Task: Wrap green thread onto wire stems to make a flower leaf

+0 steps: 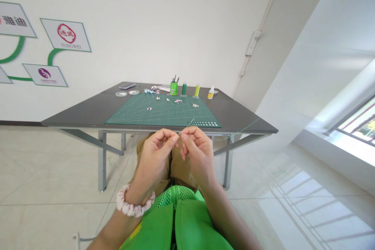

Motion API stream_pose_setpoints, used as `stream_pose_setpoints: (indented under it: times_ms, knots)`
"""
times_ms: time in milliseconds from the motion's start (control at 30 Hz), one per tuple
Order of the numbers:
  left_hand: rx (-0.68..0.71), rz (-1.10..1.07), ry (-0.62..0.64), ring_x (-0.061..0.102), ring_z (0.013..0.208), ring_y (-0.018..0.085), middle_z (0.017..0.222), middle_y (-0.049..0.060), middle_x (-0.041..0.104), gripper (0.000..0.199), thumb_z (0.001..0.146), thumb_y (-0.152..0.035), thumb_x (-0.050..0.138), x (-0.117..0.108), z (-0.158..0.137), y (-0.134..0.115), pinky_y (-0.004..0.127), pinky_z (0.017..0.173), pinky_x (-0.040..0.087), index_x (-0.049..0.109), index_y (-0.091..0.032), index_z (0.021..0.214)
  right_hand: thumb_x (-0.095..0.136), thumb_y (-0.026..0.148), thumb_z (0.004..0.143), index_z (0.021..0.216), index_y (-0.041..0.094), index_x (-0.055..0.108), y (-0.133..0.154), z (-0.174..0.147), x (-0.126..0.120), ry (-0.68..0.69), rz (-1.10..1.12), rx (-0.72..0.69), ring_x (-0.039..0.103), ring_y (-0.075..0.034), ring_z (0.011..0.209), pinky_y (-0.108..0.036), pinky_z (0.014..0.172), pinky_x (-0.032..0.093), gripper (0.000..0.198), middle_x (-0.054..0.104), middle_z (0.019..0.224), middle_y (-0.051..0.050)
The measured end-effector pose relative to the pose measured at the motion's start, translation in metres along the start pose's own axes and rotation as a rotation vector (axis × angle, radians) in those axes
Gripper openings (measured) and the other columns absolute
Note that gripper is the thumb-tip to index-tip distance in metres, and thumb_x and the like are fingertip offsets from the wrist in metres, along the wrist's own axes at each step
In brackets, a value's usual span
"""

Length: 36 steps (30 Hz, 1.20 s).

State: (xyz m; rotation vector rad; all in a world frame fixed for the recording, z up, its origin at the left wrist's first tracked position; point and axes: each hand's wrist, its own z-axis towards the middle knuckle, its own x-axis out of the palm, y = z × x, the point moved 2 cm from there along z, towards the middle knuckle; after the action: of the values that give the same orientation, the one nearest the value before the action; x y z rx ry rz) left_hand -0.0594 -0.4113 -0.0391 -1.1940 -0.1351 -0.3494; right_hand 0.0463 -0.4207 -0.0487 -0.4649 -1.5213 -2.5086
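Observation:
Above my lap, just short of the table's front edge, my left hand (155, 156) and my right hand (200, 154) meet at their fingertips. Both are closed in a pinch on a thin wire (191, 122), whose pale end sticks up past my right fingers toward the cutting mat. Most of what lies between the fingertips is hidden. A fine green thread (246, 127) stretches out to the right of my right hand and over the table's right front corner. Where it begins near the hands, I cannot make out.
On the dark table (79, 109) lies a green cutting mat (134, 115) with small scissors (194, 105) and several small flower pieces (178, 101). Behind stand a green can (174, 88) of tools, a dark green spool (184, 89), a yellow-green spool (197, 91) and a glue bottle (211, 93).

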Motion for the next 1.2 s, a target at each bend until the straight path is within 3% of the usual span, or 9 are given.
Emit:
stream_pose_setpoints:
  times_ms: [433,1200]
  knots:
    - [0.079,0.141,-0.069,0.055,0.068,0.012,0.066,-0.002,0.061,0.01,0.076,-0.021,0.068,-0.0037,-0.0029,0.0033,0.023,0.069,0.043,0.063,-0.017,0.068,0.063,0.025,0.076,0.073,0.019,0.061,0.0063,-0.0011,0.0021,-0.02,-0.089,-0.013,0.038,-0.007,0.039,-0.02,0.039,0.03,0.007,0.05,0.049,0.007]
    - [0.212,0.349,-0.184,0.058,0.062,0.014,0.062,-0.002,0.065,0.01,0.074,-0.017,0.066,0.0014,-0.0092,-0.0046,0.024,0.063,0.044,0.064,-0.019,0.065,0.063,0.027,0.075,0.074,0.019,0.063,0.0077,-0.0012,0.003,-0.016,-0.097,-0.01,0.036,-0.007,0.038,-0.021,0.038,0.03,0.008,0.046,0.045,0.008]
